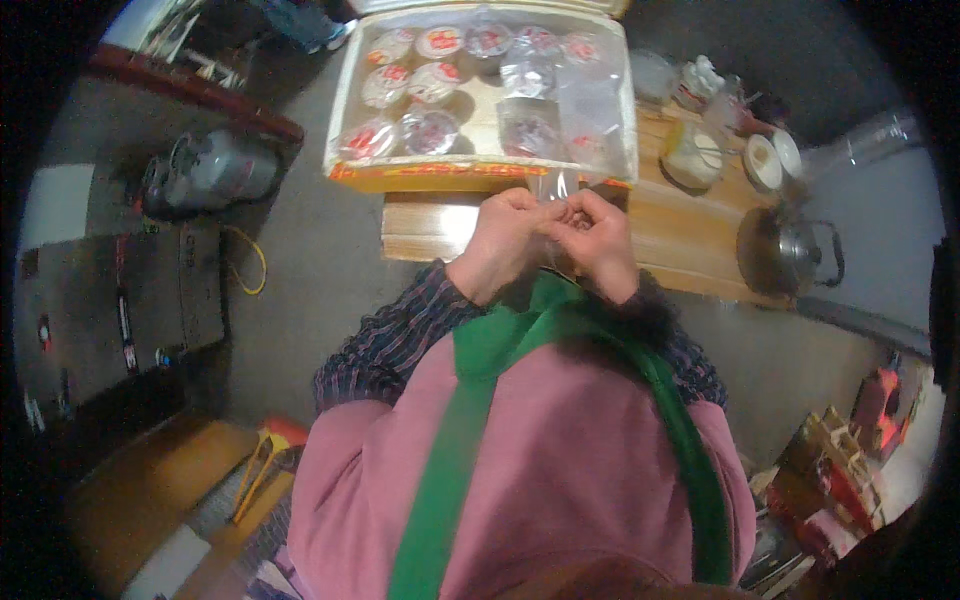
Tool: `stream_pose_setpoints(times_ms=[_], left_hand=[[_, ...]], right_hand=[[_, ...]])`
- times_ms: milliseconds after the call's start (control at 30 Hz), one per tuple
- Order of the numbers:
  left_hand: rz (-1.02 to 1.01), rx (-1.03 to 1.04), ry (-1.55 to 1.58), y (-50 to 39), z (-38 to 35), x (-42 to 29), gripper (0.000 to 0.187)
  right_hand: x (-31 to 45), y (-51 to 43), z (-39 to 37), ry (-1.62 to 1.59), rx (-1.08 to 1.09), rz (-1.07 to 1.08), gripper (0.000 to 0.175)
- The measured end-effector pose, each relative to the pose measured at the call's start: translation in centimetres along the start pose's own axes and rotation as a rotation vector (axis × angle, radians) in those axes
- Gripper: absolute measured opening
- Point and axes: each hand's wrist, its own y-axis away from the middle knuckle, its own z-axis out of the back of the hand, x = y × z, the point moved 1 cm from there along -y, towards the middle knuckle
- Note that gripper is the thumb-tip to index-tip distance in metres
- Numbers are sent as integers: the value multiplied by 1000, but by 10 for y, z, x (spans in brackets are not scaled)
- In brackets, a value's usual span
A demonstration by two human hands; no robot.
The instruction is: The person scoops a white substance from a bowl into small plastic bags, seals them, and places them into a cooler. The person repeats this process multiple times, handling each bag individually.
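Note:
My left hand and my right hand meet just in front of an open white foam box. Both pinch a clear plastic bag, whose upper part shows above the fingers; its lower part is mostly hidden behind them. Inside the box sit several round tubs with red print on their tops, many wrapped in clear plastic. Bare foam floor shows between the tubs. More clear film covers the box's right side. The box's front carries a yellow and red printed band.
The box rests on a wooden table. On its right stand a metal pot with a handle, a jar with pale contents and white bowls. Left on the floor are a grey cylindrical container and a large dark box.

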Motion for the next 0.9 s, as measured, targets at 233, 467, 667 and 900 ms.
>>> stream_pose_setpoints(times_ms=[233, 467, 667, 900], left_hand=[[74, -104, 29, 12, 10, -3, 16], [-14, -187, -348, 17, 29, -8, 15], [88, -44, -20, 13, 36, -1, 15], [218, 12, -71, 13, 38, 1, 17]], right_hand=[[-22, -13, -4, -29, 134, -106, 14], [-42, -25, -2, 147, 117, -69, 13], [-41, -20, -5, -79, 183, -153, 13], [-47, -24, -6, -88, 227, -173, 7]])
